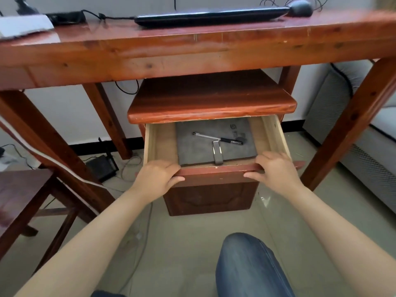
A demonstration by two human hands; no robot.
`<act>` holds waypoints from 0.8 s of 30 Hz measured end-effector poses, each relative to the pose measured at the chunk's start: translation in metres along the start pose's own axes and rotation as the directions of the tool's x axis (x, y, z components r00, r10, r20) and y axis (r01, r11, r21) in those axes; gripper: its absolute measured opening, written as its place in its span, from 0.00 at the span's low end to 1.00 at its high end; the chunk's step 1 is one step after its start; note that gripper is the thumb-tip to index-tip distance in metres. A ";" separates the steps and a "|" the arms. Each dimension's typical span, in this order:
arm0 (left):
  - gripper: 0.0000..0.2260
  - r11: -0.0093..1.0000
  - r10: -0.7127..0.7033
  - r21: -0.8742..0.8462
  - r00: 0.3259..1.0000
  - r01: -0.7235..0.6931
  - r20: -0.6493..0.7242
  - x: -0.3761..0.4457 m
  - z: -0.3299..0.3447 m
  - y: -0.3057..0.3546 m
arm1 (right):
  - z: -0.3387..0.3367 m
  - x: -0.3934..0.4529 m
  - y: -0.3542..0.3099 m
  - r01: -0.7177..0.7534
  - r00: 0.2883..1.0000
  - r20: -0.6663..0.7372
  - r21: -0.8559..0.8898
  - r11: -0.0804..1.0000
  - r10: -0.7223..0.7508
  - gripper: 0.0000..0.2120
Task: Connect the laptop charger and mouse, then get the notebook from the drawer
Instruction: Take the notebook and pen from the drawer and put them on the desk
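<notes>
Both hands grip the open drawer [214, 168] front: left hand [155, 180] and right hand [273, 171], fingers curled over its edge. The grey notebook [214, 144] lies inside, a pen [217, 138] on top.

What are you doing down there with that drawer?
A person is crouched by a small cabinet under the desk, with the left hand and the right hand both gripping the front edge of the open drawer. Inside lies a grey notebook with a pen resting on top. Up on the desk, the closed laptop has a cable plugged in and the mouse beside it.
</notes>
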State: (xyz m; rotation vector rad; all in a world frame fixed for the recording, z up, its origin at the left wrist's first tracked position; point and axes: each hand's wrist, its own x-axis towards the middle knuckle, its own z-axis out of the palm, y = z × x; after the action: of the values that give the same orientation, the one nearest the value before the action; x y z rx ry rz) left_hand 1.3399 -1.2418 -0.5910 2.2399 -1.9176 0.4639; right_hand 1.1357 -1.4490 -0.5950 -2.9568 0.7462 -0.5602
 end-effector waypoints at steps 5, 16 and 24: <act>0.36 0.996 0.081 -0.022 0.992 -0.084 -0.095 -0.013 0.013 0.001 | 0.013 -0.015 0.004 0.194 0.977 -0.086 0.007 0.981 -0.193 0.20; 0.21 0.878 -0.241 -0.347 0.931 0.329 0.274 -0.002 0.021 0.001 | 0.015 0.003 0.003 -0.054 0.980 0.199 0.291 0.955 -0.005 0.17; 0.24 0.634 -0.582 -0.147 0.594 0.759 0.556 0.070 0.049 0.005 | 0.043 0.088 -0.032 -0.065 0.920 0.387 -0.017 0.998 0.067 0.11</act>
State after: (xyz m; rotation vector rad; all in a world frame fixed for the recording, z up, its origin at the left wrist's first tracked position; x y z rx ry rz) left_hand 1.3507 -1.3239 -0.6144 2.6942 -0.9339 -0.5602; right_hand 1.2373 -1.4642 -0.6012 -2.8904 0.7935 0.0377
